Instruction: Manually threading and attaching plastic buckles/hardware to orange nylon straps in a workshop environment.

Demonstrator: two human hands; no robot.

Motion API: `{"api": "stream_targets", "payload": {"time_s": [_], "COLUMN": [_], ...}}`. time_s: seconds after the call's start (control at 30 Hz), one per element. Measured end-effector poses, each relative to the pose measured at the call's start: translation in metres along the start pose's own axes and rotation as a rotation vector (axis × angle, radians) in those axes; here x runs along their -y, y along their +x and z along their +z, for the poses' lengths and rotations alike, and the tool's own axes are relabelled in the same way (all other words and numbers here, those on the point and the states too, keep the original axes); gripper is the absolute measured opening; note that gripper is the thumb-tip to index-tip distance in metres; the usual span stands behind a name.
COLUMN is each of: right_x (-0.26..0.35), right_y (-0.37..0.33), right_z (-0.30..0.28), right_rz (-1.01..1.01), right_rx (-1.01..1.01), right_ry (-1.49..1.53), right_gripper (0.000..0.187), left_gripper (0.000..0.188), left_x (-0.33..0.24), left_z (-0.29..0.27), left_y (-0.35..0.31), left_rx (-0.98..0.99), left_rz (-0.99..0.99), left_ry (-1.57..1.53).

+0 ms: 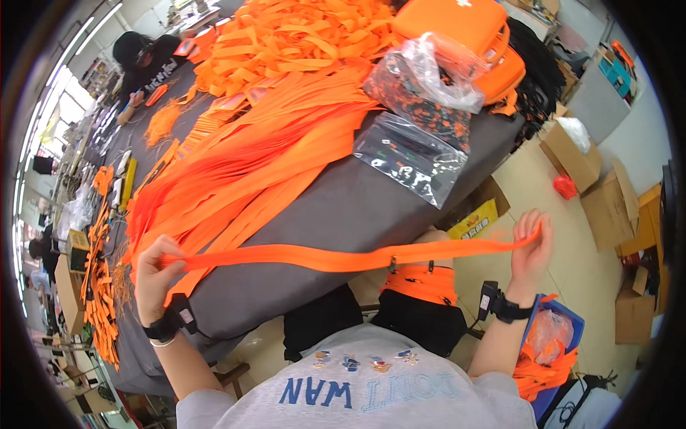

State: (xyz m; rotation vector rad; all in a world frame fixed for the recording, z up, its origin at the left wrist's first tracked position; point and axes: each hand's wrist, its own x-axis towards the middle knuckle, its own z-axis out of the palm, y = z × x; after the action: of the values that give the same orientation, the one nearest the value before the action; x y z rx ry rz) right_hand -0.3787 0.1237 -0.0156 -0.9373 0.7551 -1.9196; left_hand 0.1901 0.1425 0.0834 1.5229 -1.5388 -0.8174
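A long orange zipper (314,259) is stretched between my hands above the table's near edge and my lap. My left hand (156,275) pinches its left end, beside a fanned heap of orange zipper strips (250,161). Out to the right, past the table, my right hand (531,250) is closed on the other end. A small black slider (392,264) hangs from the zipper right of its middle. More orange zippers with black sliders (420,282) lie across my thigh, just below it.
Loose orange webbing (293,43) is piled on the grey-covered table (314,214). Orange cases (457,25) and clear bags of small parts (411,154) sit at its far right. A co-worker (146,61) is at the far left. A blue bin (568,322) and cardboard boxes (607,204) stand right.
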Motion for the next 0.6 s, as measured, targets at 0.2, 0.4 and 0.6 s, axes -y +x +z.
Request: {"api": "stream_targets", "payload": {"time_s": [0.2, 0.4, 0.6], "right_x": [-0.014, -0.048, -0.079], "right_y": [-0.032, -0.064, -0.071], "right_z": [0.124, 0.179, 0.182], "right_rz": [0.165, 0.33, 0.318], "right_rx": [0.543, 0.804, 0.537], "right_ry": [-0.364, -0.442, -0.474], "right_gripper": [0.01, 0.02, 0.019], "left_gripper": [0.034, 0.043, 0.008], "left_x": [-0.081, -0.079, -0.037], "left_z": [0.078, 0.165, 0.196], "left_y": [0.012, 0.029, 0.023], "left_rx": [0.528, 0.489, 0.246], "left_rz": [0.368, 0.133, 0.045], "left_ry": [0.001, -0.628, -0.778]}}
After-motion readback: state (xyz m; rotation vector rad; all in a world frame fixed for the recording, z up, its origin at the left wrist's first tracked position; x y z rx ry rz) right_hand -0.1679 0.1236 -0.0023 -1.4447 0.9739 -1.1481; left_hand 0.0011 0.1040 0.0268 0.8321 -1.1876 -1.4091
